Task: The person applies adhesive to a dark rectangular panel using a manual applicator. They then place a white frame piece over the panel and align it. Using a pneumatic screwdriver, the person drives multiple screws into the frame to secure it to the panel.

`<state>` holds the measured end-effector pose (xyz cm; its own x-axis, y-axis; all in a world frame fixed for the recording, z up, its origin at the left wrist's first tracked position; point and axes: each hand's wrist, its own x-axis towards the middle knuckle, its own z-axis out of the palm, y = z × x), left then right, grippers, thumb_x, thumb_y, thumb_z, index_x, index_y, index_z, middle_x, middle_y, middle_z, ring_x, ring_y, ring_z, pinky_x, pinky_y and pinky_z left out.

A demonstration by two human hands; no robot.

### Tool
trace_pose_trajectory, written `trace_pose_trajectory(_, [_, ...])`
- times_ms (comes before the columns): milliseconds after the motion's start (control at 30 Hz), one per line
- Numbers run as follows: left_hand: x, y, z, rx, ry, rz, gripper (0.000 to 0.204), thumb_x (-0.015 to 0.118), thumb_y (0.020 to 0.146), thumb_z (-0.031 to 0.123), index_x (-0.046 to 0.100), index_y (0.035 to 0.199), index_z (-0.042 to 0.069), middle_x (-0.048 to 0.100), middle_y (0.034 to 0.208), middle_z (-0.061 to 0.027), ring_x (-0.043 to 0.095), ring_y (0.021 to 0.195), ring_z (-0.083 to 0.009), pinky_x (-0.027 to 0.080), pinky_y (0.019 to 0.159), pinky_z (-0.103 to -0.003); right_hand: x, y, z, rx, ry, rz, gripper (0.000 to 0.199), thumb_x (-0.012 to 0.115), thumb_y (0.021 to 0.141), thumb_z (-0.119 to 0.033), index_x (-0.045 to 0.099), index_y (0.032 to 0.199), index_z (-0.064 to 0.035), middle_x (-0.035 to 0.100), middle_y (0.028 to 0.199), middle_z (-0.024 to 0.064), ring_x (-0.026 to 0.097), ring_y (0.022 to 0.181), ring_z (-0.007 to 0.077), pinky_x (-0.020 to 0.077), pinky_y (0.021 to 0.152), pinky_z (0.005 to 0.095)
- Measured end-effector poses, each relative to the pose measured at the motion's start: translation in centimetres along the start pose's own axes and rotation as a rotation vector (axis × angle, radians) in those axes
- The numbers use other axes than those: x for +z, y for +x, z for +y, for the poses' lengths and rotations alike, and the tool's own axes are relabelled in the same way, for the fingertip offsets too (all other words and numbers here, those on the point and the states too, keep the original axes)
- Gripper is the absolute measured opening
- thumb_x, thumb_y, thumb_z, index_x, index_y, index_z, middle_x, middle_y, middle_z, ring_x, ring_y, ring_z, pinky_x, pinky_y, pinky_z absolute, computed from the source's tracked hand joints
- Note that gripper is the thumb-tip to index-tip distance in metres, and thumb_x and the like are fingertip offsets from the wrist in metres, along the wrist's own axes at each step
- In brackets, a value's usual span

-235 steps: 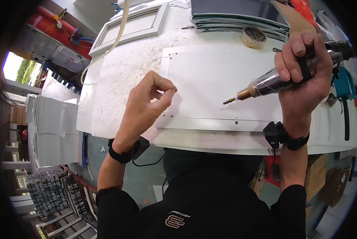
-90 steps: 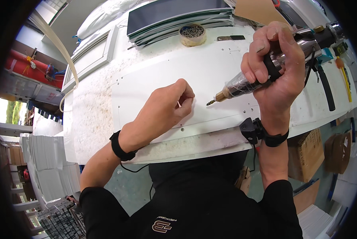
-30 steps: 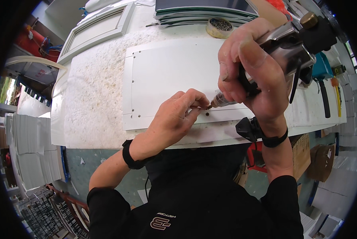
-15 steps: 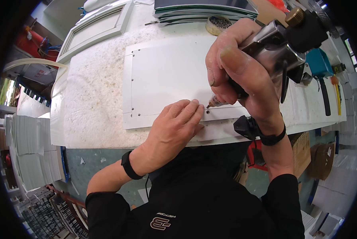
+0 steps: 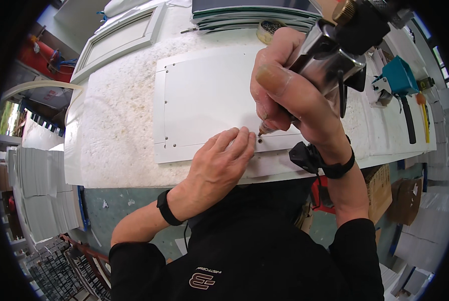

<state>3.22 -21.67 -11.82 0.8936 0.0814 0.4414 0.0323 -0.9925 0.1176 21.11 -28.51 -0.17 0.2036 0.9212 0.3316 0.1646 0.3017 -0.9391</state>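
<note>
A flat white framed panel (image 5: 204,95) lies on a foam-topped table, with several small screws along its left border. My left hand (image 5: 219,159) rests on its front border, fingers stretched out and close together. In my right hand (image 5: 299,90) is a silver and black pneumatic screwdriver (image 5: 329,62), my fingers wrapped around its body. Its tip (image 5: 260,134) points down at the front border, just beside my left fingertips. A dark round spot (image 5: 260,141), a screw or a hole, sits right by the tip; whether they touch I cannot tell.
Behind the panel stand a round tub of screws (image 5: 268,30) and a stack of dark-edged sheets (image 5: 252,17). A white frame (image 5: 119,42) lies at the back left. To the right are a teal tool (image 5: 399,75) and a black-handled tool (image 5: 408,120).
My right hand and the screwdriver have shifted a little to the left, the tool's rear end most. My left hand stays on the panel, nearly still.
</note>
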Motion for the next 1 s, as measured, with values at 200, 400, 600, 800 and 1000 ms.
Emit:
trace_pose_trajectory(200, [0.0, 0.0, 0.2, 0.012, 0.015, 0.005, 0.044, 0.063, 0.081, 0.005, 0.063, 0.123, -0.005, 0.062, 0.125, -0.0145, 0.061, 0.114, -0.0271, 0.054, 0.096, -0.036, 0.1, -0.4, 0.5, -0.027, -0.009, -0.069, 0.020, 0.064, 0.097, -0.017, 0.048, 0.089, -0.0069, 0.055, 0.066, 0.0070, 0.042, 0.047, 0.0076, 0.0371, 0.042, 0.0251])
trace_pose_trajectory(400, [-0.6, 0.3, 0.3, -0.068, -0.005, -0.040, 0.042, 0.065, 0.082, 0.004, 0.061, 0.123, -0.003, 0.063, 0.120, -0.0121, 0.063, 0.108, -0.0264, 0.058, 0.086, -0.035, 0.7, -0.1, -0.3, -0.134, -0.001, -0.019, 0.018, 0.064, 0.094, -0.014, 0.053, 0.084, -0.0040, 0.057, 0.064, 0.0074, 0.049, 0.046, 0.0098, 0.0409, 0.043, 0.0250])
trace_pose_trajectory(600, [-2.1, 0.8, -2.3, -0.149, -0.040, -0.077, 0.041, 0.075, 0.087, 0.013, 0.061, 0.126, 0.007, 0.066, 0.117, -0.0062, 0.065, 0.102, -0.0263, 0.058, 0.079, -0.037, -3.1, 1.9, -0.1, -0.359, 0.223, 0.144, 0.030, 0.045, 0.107, -0.031, 0.051, 0.093, -0.0049, 0.063, 0.087, 0.0139, 0.059, 0.060, 0.0131, 0.0605, 0.066, 0.0377])
trace_pose_trajectory(800, [-4.7, 2.7, -3.6, -0.381, -0.745, -0.078, 0.043, 0.060, 0.105, 0.033, 0.061, 0.138, 0.005, 0.065, 0.131, -0.0137, 0.062, 0.119, -0.0252, 0.048, 0.103, -0.038, -4.9, 2.0, 1.7, -0.323, 0.496, 0.174, 0.031, 0.042, 0.108, -0.035, 0.056, 0.099, -0.0084, 0.065, 0.093, 0.0084, 0.070, 0.088, 0.0199, 0.0611, 0.094, 0.0566])
trace_pose_trajectory(1000, [-4.2, 5.1, -2.6, -0.485, -1.265, -0.249, 0.038, 0.058, 0.107, 0.034, 0.066, 0.120, -0.001, 0.069, 0.117, -0.0082, 0.062, 0.113, -0.0165, 0.047, 0.101, -0.034, -4.0, 2.2, 2.1, -0.313, 0.608, 0.072, 0.029, 0.045, 0.107, -0.034, 0.055, 0.098, -0.0089, 0.064, 0.091, 0.0062, 0.070, 0.089, 0.0199, 0.0568, 0.100, 0.0582])
